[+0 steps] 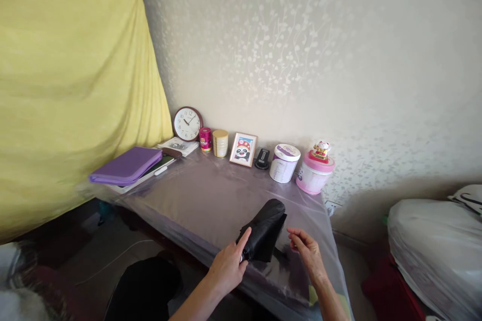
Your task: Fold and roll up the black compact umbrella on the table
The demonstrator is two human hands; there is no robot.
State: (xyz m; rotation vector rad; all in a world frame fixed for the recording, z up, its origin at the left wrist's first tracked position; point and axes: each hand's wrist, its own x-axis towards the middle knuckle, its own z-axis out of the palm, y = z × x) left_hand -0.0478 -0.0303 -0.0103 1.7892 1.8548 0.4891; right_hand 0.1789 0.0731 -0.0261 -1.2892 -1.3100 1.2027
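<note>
A folded black umbrella (pixel 265 228) lies slanted over the table's front right part, with a loose flap of its cloth hanging toward the right. My left hand (pixel 230 266) is closed around its lower end, the index finger stretched along the cloth. To the right of the flap, a small gap away, is my right hand (pixel 306 251). Its thumb and forefinger are pinched together and the other fingers are curled; whatever they may hold is too small to make out.
Along the wall stand a clock (pixel 188 124), a pink can (pixel 205 139), a yellow-lidded jar (pixel 220 143), a panda picture frame (pixel 243 150), a black stand (pixel 262 159), a white tub (pixel 284 163) and a pink-lidded tub (pixel 315 173) topped by a cat figurine (pixel 321 151). A purple folder (pixel 126 165) lies left.
</note>
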